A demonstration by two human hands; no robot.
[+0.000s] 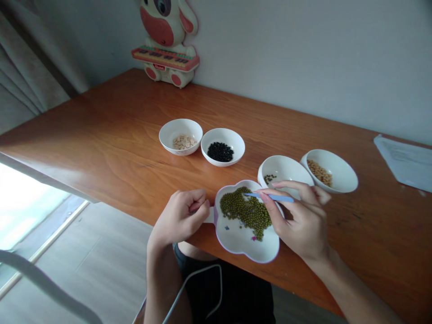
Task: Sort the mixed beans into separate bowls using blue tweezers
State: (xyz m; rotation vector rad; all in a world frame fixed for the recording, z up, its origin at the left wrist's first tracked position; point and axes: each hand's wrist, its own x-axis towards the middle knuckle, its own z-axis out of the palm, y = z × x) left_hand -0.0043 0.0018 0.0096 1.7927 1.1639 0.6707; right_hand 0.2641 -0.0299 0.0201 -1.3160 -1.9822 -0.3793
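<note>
My left hand (182, 217) is closed around the short handle of a white, flower-shaped dish (232, 236) with a lilac rim. Green mung beans (248, 211) cover much of the dish, heaped toward its far side. Between the thumb and fingers of my right hand (305, 220) is a pair of blue tweezers (281, 198), tip pointing left over the beans. Whether a bean is caught in the tip is too small to tell. Just beyond the dish, a white bowl (286, 165) contains a few green beans (269, 178); my right fingers partly cover it.
Farther right stands a bowl (344, 173) of tan beans. Two bowls sit farther back: one (165, 135) with pale flat seeds, another (239, 143) with black beans. A toy keyboard (165, 58) leans at the wall. A plastic sheet or pouch (405, 162) lies right. A white cable (199, 271) crosses my lap.
</note>
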